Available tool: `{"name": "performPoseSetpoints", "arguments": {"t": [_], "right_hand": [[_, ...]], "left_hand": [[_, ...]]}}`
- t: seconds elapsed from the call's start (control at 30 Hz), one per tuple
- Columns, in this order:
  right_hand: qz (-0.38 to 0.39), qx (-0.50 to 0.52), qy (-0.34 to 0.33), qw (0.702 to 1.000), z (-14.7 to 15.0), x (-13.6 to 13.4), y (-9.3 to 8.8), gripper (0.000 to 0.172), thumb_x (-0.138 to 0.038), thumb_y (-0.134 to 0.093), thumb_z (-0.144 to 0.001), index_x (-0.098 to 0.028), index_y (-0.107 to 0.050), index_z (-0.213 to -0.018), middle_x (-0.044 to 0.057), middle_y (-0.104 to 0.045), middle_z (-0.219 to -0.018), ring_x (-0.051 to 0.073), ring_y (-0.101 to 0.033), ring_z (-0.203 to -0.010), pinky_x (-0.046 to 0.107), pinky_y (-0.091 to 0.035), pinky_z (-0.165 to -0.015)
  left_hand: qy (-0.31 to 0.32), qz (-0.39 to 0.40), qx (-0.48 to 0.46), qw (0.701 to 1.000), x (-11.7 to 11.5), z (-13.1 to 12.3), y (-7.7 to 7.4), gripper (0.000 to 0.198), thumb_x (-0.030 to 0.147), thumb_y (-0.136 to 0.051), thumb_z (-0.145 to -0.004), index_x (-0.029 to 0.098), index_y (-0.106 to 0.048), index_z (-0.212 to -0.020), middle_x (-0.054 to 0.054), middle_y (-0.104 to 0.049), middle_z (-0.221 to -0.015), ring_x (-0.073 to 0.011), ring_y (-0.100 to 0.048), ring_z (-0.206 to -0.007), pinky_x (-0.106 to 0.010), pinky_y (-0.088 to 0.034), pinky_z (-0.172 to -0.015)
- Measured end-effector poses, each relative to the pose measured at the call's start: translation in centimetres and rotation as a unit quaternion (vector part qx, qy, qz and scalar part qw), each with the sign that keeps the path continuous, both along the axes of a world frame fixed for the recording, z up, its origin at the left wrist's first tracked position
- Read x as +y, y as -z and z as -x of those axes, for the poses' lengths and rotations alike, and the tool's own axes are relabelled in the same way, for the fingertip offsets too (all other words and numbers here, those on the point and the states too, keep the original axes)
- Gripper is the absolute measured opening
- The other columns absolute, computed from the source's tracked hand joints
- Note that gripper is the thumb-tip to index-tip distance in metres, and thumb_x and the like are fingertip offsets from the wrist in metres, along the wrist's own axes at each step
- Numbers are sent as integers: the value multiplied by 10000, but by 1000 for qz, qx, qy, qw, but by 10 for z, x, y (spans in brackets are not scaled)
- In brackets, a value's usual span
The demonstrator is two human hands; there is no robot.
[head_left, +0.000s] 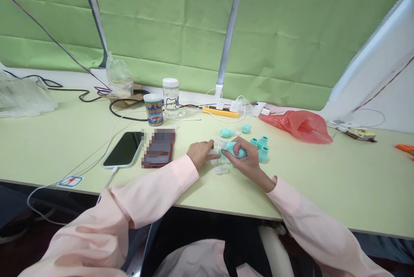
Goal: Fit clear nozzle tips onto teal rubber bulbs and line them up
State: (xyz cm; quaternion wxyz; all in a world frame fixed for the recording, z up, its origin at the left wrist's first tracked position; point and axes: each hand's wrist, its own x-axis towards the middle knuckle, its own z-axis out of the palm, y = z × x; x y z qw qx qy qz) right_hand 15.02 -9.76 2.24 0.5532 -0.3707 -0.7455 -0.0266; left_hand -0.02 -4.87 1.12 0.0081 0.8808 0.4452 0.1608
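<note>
In the head view my right hand (244, 158) is closed around a teal squeeze bulb (238, 151), its clear nozzle (220, 144) pointing left. Beside that nozzle, my left hand (201, 153) has thumb and forefinger bent around a small clear plastic piece (212, 157), partly hidden by the fingers. A loose clear cap (222, 169) lies just in front of the hands. Behind them are another teal bulb (227, 133) and a smaller teal bulb piece (246, 129). To the right of my right hand stands a teal part with several open round sockets (263, 151).
Left of my hands lie a phone in a red case (159, 148) and a phone on a charging cable (123, 150). Behind stand a printed paper cup (154, 110), a lidded clear jar (170, 98) and a yellow power strip (220, 111). A red plastic bag (299, 126) lies at back right.
</note>
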Motion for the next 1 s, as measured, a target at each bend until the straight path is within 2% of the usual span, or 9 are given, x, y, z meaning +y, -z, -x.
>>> {"name": "performPoseSetpoints", "arguments": {"t": [0.1,0.23,0.37,0.53,0.67,0.8,1.0], "right_hand": [[27,-4,5,1000,-1,0,0,275,-240,-571,-639,-193,-325,-523,-33,-396,-526,89,-404,-493,226,-324,-464],[55,-15,13,998,-2,0,1,269,-274,-558,-656,-189,-343,-519,-45,-379,-489,71,-358,-439,212,-290,-427],[77,-31,7,996,-4,2,3,274,-293,-587,-627,-186,-356,-527,-45,-399,-497,71,-371,-449,215,-305,-451],[105,-22,-2,994,-7,6,2,308,-310,-619,-592,-185,-343,-539,-43,-406,-522,78,-388,-480,218,-325,-484],[152,-42,-19,987,-6,6,-1,297,-334,-609,-602,-185,-356,-556,-47,-396,-527,74,-366,-483,210,-317,-483],[163,-17,-34,986,-3,3,-2,258,-335,-584,-632,-186,-378,-589,-45,-412,-554,78,-376,-506,209,-322,-503],[190,17,-55,980,-4,3,-5,230,-327,-567,-652,-187,-391,-603,-43,-405,-562,80,-367,-511,211,-317,-491]], "left_hand": [[-2,1,-4,1000,3,1,2,456,577,-399,-668,199,-445,-918,-59,-573,-861,-202,-565,-729,-241,-321,-508],[-38,3,20,999,4,2,2,520,595,-467,-603,191,-430,-929,-67,-552,-862,-208,-564,-693,-246,-324,-504],[-43,-10,10,999,1,4,-2,525,620,-417,-618,189,-425,-918,-56,-543,-851,-200,-559,-674,-252,-328,-511],[-13,-81,-16,996,-5,5,-10,452,550,-365,-700,196,-397,-978,-44,-521,-900,-185,-537,-732,-260,-346,-548],[44,-147,35,988,-9,4,-15,328,410,-367,-760,180,-423,-987,-72,-514,-900,-199,-491,-825,-281,-359,-625],[98,-147,58,983,-9,5,-17,323,381,-256,-811,156,-471,-897,-90,-527,-826,-193,-475,-803,-293,-359,-647],[132,-141,11,981,-7,8,-18,402,456,-219,-799,148,-454,-907,-83,-536,-818,-169,-478,-773,-268,-359,-641]]}}
